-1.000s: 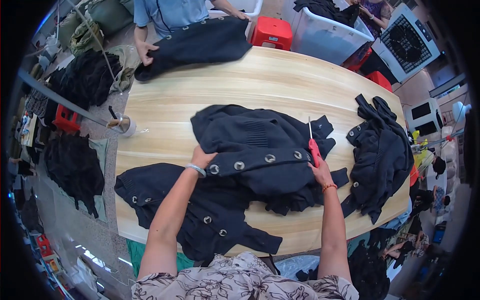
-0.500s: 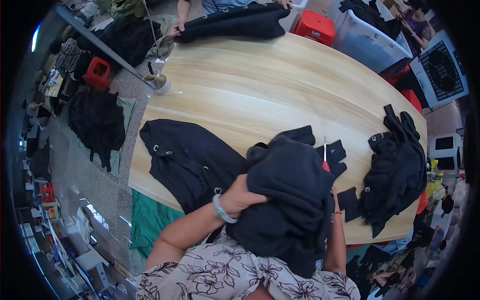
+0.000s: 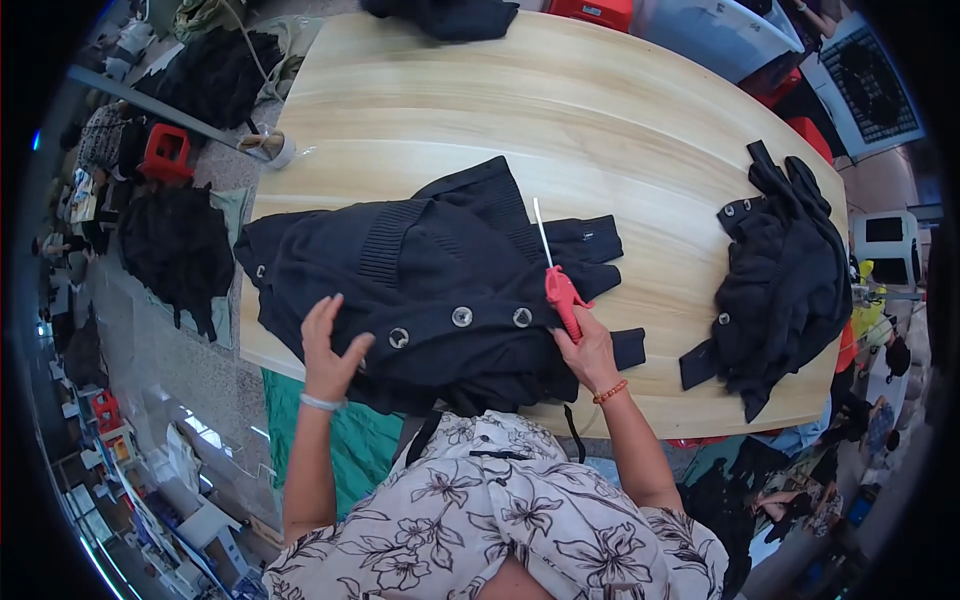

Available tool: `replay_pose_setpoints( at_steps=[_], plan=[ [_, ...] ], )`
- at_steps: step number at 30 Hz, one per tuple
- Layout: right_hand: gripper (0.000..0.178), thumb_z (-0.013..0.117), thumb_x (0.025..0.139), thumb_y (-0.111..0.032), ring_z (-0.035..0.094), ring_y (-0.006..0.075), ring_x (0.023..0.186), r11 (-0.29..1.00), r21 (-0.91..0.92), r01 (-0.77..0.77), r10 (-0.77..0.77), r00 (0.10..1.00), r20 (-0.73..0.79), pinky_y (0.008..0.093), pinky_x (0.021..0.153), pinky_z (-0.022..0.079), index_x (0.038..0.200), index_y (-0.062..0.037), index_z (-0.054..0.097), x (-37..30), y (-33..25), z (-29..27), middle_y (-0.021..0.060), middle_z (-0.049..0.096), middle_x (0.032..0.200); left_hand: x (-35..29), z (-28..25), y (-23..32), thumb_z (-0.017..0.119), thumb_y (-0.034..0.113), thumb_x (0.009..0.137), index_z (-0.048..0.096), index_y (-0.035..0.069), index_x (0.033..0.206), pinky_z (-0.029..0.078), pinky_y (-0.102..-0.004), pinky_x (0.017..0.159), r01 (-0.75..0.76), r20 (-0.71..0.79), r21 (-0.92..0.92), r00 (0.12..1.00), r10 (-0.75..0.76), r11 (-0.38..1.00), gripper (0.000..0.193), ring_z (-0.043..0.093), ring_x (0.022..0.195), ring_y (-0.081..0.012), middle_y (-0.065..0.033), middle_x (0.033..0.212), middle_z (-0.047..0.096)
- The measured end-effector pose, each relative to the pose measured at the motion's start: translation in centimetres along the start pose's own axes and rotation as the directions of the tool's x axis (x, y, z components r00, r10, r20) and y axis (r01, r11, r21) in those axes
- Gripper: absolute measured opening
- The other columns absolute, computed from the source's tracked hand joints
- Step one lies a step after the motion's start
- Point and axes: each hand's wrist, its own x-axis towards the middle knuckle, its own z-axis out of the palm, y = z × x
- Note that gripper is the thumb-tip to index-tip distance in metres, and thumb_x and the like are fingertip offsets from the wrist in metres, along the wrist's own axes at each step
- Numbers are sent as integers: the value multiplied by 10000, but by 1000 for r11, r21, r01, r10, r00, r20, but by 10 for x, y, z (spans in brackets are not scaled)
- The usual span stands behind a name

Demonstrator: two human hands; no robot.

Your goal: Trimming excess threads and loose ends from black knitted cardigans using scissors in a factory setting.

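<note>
A black knitted garment with ribbed bands and large round buttons (image 3: 440,250) lies spread over the near left part of the table. My left hand (image 3: 332,352) is just over its near left side, thumb and fingers apart, holding nothing. In my right hand (image 3: 588,350), at the garment's right side, is a red air blow gun (image 3: 564,292) with a long thin metal nozzle. Its nozzle points to the far side of the table. My right fingers are wrapped round the handle. Dark sleeve ends stick out to the right beside the gun.
Another black buttoned garment (image 3: 775,290) lies heaped at the table's right end. At the far edge of the wooden table (image 3: 640,130) is a dark garment (image 3: 450,18). A small cup of tools (image 3: 280,150) stands at the left edge. Red stools (image 3: 168,152) and a large plastic bin (image 3: 715,38) stand around.
The bunched black garment that my left hand gripped now lies spread on the table, and that hand has let go. The air blow gun has come into fuller sight in my right hand.
</note>
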Motion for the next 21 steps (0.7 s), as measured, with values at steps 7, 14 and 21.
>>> replay_pose_setpoints(
  at_steps=[7,14,21],
  plan=[
    [311,723,802,-84,684,270,844,994,101,42,-42,999,-2,330,773,511,1097,-32,637,7,-33,-57,127,694,943,-70,29,-29,695,37,741,576,82,1300,441,-442,927,-103,-49,169,992,112,980,573,570,1072,-359,-162,1194,588],
    [313,750,801,-171,618,427,824,938,-284,198,-201,979,19,444,697,492,1052,-74,589,8,-21,-65,189,629,889,-21,-43,-12,611,-109,699,687,37,974,493,-395,736,-205,-391,344,856,338,916,321,618,850,-292,-110,941,650],
    [295,710,826,-122,616,406,835,952,-283,113,-122,992,-14,444,720,482,1091,-76,590,-10,-10,-52,170,607,917,-63,-7,-32,671,72,909,556,21,1172,479,-215,621,274,-242,-617,826,-509,738,292,580,753,-56,-16,869,608]
  ],
)
